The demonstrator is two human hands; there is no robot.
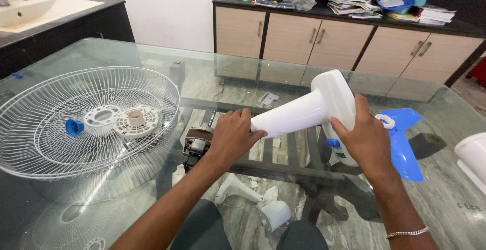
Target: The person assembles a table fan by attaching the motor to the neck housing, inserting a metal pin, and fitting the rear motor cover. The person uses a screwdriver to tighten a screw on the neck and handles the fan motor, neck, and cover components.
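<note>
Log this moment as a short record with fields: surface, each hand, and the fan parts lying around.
surface: glass table
left hand: grips the narrow end of the white fan housing
right hand: holds the housing's wide end
motor: on the glass, beside the left hand
wire fan guard: lies on the table at the left, with a blue cap and white round fittings inside it
blue fan blade: on the table, behind the right hand
background: cabinet with papers and bottles on top

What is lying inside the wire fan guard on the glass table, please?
Inside the wire fan guard lie a blue knob, a white ring and a round white plastic hub. Nothing there is covered.
</note>
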